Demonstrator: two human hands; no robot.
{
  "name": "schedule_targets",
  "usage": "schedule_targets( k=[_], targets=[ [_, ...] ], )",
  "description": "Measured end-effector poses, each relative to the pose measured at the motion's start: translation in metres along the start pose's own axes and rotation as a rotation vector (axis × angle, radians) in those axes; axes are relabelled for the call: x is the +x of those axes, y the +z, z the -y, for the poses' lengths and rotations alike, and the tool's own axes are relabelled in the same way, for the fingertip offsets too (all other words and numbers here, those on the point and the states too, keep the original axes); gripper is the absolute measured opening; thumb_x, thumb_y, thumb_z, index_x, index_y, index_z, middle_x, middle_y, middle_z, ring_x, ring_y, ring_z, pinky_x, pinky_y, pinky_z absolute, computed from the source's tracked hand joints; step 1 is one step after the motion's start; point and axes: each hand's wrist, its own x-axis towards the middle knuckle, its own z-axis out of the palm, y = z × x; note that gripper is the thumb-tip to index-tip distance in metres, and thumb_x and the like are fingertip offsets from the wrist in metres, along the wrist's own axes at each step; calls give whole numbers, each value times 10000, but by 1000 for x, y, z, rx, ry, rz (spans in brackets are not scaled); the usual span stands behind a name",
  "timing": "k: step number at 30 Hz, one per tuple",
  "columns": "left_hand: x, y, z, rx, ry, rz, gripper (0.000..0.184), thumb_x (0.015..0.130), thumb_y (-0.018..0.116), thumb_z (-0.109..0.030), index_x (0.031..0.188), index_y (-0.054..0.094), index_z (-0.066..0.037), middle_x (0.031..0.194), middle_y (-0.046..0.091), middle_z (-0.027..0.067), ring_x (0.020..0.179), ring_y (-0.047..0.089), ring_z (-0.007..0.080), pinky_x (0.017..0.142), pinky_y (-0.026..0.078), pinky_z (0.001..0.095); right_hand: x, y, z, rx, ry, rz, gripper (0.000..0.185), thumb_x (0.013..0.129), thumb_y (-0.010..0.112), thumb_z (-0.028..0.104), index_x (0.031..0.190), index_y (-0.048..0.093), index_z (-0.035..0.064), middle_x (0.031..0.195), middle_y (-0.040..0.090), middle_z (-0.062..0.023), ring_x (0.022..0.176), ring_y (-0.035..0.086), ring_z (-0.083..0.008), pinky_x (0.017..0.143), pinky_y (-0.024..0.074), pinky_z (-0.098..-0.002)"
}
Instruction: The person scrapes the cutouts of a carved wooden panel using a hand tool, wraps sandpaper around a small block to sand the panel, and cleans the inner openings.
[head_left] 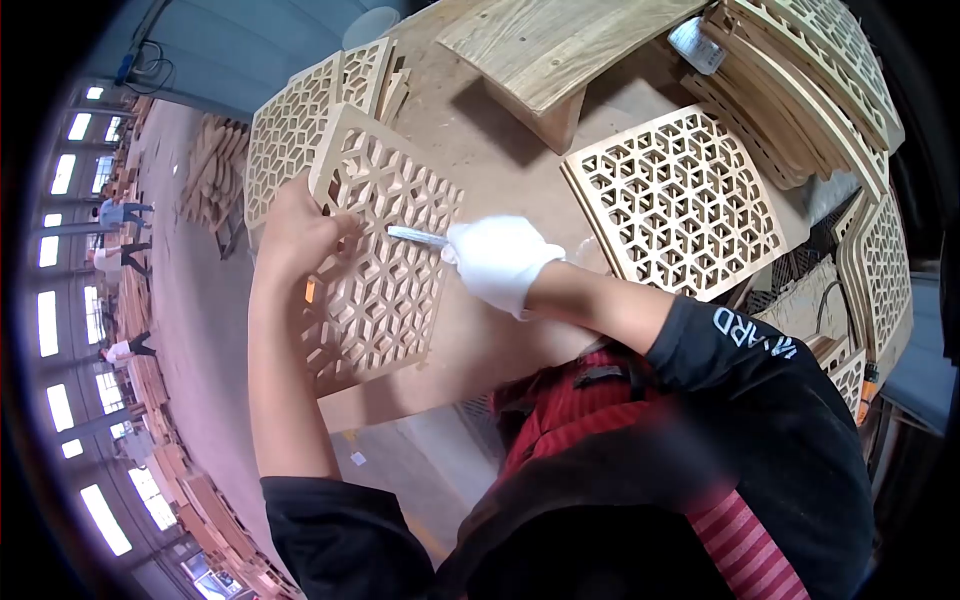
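Note:
A wooden lattice panel (385, 215) with hexagon-patterned cutouts lies in front of me on the tan work surface (480, 350). My bare left hand (298, 232) grips its left edge, with the fingers curled over the lattice. In a white glove, my right hand (500, 262) is closed around a slim grey-white tool (417, 236), whose tip points left above the panel. Part of the tool is hidden inside the glove. To the right of my right hand, a second lattice panel (690, 200) lies on top of another.
More lattice panels (290, 130) lean at the upper left. A raised wooden board (570, 45) stands at the top, and curved slats (770, 110) are stacked at the upper right. Three people (122, 212) are far off at the left, near long rows of wood pieces.

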Motion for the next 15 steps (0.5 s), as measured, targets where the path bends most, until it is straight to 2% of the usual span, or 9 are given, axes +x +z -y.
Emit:
schedule_targets(
  k=[2,5,8,12,13,15],
  targets=[
    [0,0,2,-19,-7,1,338,711,643,98,1043,594,65,776,667,118,633,637,159,540,508,294,6,0,5,-87,-4,-26,208,924,475,174,935,622,27,868,668,-210,820,653,-396,772,509,-464],
    [5,1,6,-110,6,36,330,695,643,99,1019,584,76,754,655,112,592,630,166,510,486,292,16,-8,13,-324,-130,119,165,877,510,110,922,641,18,858,679,-208,813,672,-368,741,531,-446],
    [2,3,2,-101,-2,21,324,692,647,93,1008,578,77,738,644,103,580,628,168,501,483,290,24,-6,27,-216,-39,49,151,795,618,84,909,710,46,857,705,-166,795,699,-320,696,557,-412],
    [-2,0,-5,-84,-34,49,369,709,655,131,1062,563,72,800,667,113,693,664,172,586,537,309,45,15,30,-304,-110,-25,173,799,609,83,919,718,24,849,707,-171,783,702,-331,686,559,-437],
    [-7,0,-19,7,-66,33,365,707,663,113,1052,551,73,790,667,129,653,668,180,559,535,308,54,28,31,-259,-142,-157,161,792,597,69,879,723,20,838,707,-179,795,703,-340,693,562,-443],
    [-4,-1,-11,-13,-18,23,352,698,671,102,1026,547,69,768,663,135,596,659,186,512,518,302,63,38,26,-262,-147,-133,183,840,559,128,907,692,21,835,694,-186,768,690,-342,687,550,-443]
  ],
)
